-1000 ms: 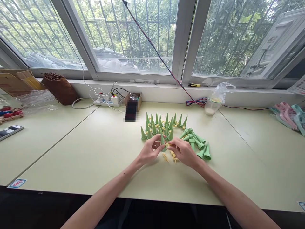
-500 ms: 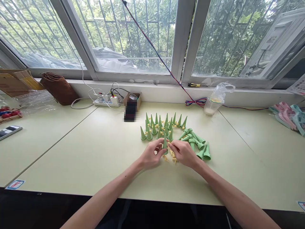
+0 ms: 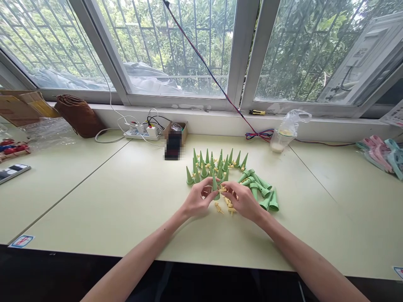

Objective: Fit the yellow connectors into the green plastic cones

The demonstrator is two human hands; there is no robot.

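Note:
Between the thumb and fingers of my left hand [image 3: 199, 198] is a green plastic cone-shaped spike [image 3: 214, 184], held point up. My right hand [image 3: 244, 199] pinches a small yellow plastic valve piece [image 3: 223, 190] against the spike's right side; whether it sits in the spike cannot be seen. Below the hands, several loose yellow pieces [image 3: 229, 204] lie on the table. Behind them stand several green spikes [image 3: 204, 170] with yellow pieces at their sides. To the right of my right hand lies a heap of green spikes [image 3: 262, 191], most on their sides.
A small cardboard box [image 3: 182, 128] with a dark blurred object before it stands at the back, beside a power strip [image 3: 143, 135]. At the back right is a plastic cup in a bag [image 3: 279, 140]. A brown pouch [image 3: 78, 116] and a phone [image 3: 14, 173] lie left.
My left hand has shifted slightly left with the green spike. The yellow piece in my right fingers now shows more clearly beside it.

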